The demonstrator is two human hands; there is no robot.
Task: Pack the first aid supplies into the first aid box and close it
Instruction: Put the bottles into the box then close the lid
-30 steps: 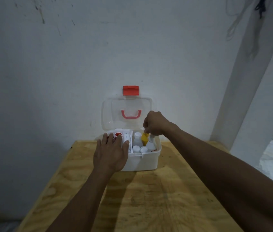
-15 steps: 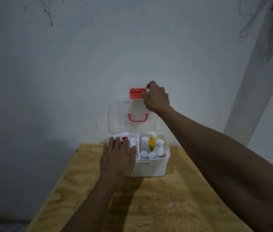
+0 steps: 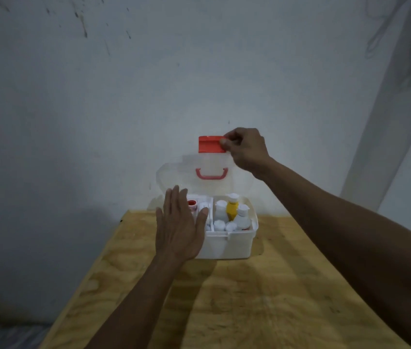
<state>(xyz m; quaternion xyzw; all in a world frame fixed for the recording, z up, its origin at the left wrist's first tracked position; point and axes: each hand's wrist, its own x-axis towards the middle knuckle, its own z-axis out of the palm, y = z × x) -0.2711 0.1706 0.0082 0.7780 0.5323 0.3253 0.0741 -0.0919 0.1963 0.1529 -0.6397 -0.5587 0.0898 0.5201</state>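
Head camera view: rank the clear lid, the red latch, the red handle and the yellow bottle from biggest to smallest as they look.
1. clear lid
2. red latch, its right end pinched by the right hand
3. red handle and yellow bottle: alike, cannot rank; the bottle is partly hidden in the box.

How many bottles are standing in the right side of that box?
5 that I can see: the yellow bottle at the back, two white ones beside it, two white caps in front. Others may be hidden.

Head view, facing forward-down, box (image 3: 227, 244) near
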